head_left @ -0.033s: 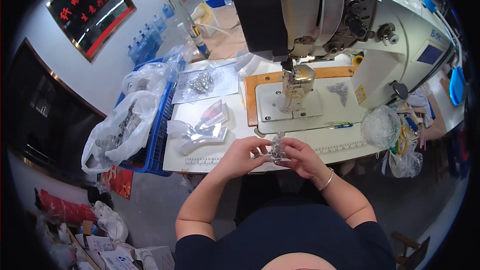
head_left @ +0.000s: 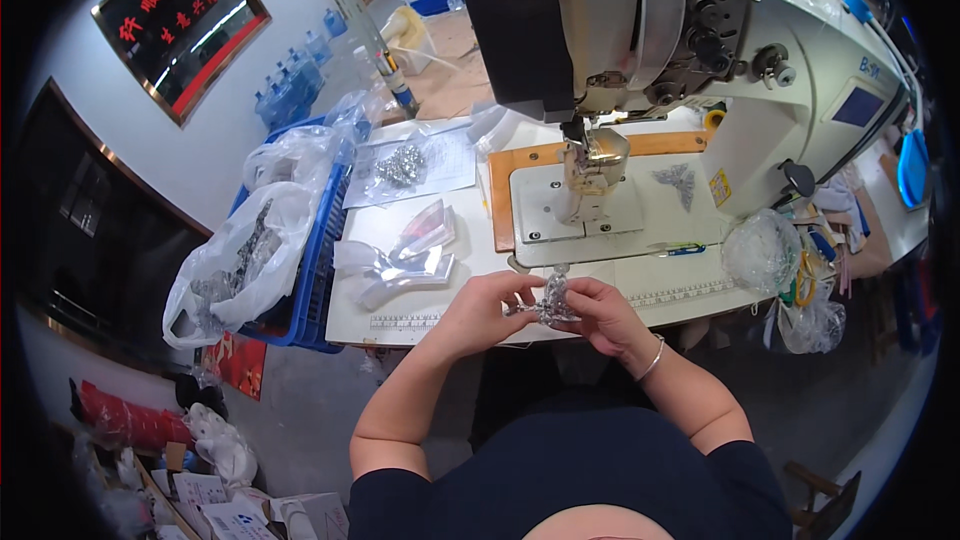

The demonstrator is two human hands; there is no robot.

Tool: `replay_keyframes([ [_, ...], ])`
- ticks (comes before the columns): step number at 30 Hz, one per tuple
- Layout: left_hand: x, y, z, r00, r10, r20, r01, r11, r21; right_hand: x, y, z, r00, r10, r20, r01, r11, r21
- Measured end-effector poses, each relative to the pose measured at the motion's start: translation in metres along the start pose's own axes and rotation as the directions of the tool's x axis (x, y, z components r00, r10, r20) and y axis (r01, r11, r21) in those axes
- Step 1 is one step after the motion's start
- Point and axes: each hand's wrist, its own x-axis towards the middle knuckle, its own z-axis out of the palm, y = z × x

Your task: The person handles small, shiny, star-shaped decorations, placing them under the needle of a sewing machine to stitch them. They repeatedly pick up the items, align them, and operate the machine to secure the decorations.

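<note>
My left hand (head_left: 480,312) and my right hand (head_left: 608,316) meet at the front edge of a white sewing table. Between them is a small silvery, glittery piece (head_left: 557,300), pinched from both sides by thumbs and fingers. Its exact kind is too small to make out, and the fingers hide its ends. Just beyond stands a sewing machine (head_left: 590,175), its needle area above a pale metal plate (head_left: 560,202). A similar silvery winged piece (head_left: 676,183) lies flat to the right of the presser foot.
To the left lie shiny clear plastic pieces (head_left: 410,255) and a silvery heap (head_left: 402,166) on paper. A blue crate (head_left: 325,270) with plastic bags (head_left: 245,260) stands beyond them. Thread snips (head_left: 683,250), a ruler strip (head_left: 690,292) and a clear bag (head_left: 762,252) are on the right.
My right fingers have curled in slightly around the silvery piece, which has tilted a little. My left hand is almost unmoved.
</note>
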Motion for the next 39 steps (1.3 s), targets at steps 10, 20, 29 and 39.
replay_keyframes([
  [10,-0.046,-0.033,0.116,0.747,-0.211,-0.631,-0.195,0.837,-0.511,0.027,0.021,0.004,0.99,-0.138,-0.033,0.14,0.92,0.365],
  [20,0.008,-0.042,0.109,0.769,-0.418,-0.484,-0.507,0.063,-0.86,0.018,0.035,0.014,0.941,-0.3,-0.156,0.319,0.94,0.117],
  [29,0.004,-0.037,0.108,0.777,-0.548,-0.31,-0.387,-0.027,-0.922,0.017,0.034,-0.001,0.939,-0.257,-0.231,0.28,0.957,0.072],
  [39,-0.002,-0.037,0.108,0.835,-0.454,-0.309,-0.395,-0.105,-0.913,0.016,0.03,0.002,0.942,-0.235,-0.238,0.257,0.964,0.07],
])
